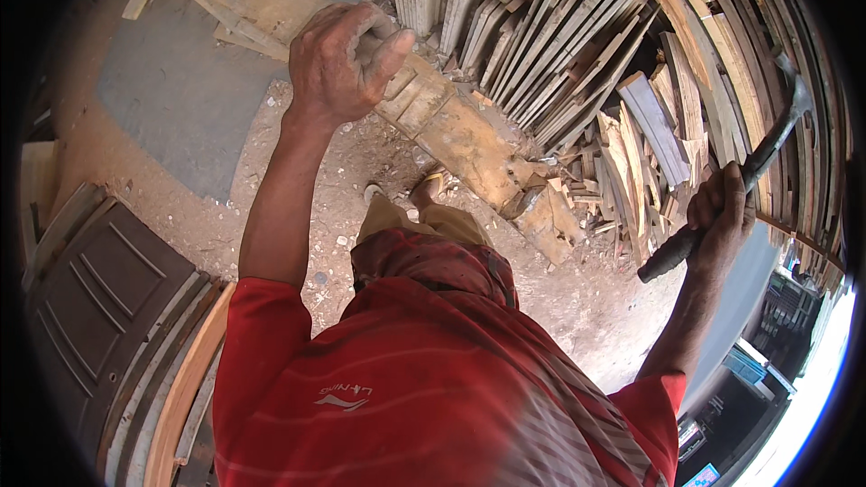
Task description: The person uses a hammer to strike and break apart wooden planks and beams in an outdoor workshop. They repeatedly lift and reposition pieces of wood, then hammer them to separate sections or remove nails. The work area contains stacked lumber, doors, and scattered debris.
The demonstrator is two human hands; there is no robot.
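My right hand, out to the right, is closed round the dark grip of a metal-shafted hammer. The hammer tilts up, its head at the upper right in front of the stacked planks. Raised ahead of me, my left hand has loosely curled fingers, the thumb standing apart from them; I see nothing held in it. Beyond and below that hand runs a long, worn wooden beam, slanting from upper left to lower right. Whether the hand touches it I cannot tell.
Many planks lean in stacks at the upper right, with split wood pieces at their foot. A grey sheet lies on the debris-strewn ground. At left a brown panelled door leans with other boards. My feet are near the beam.
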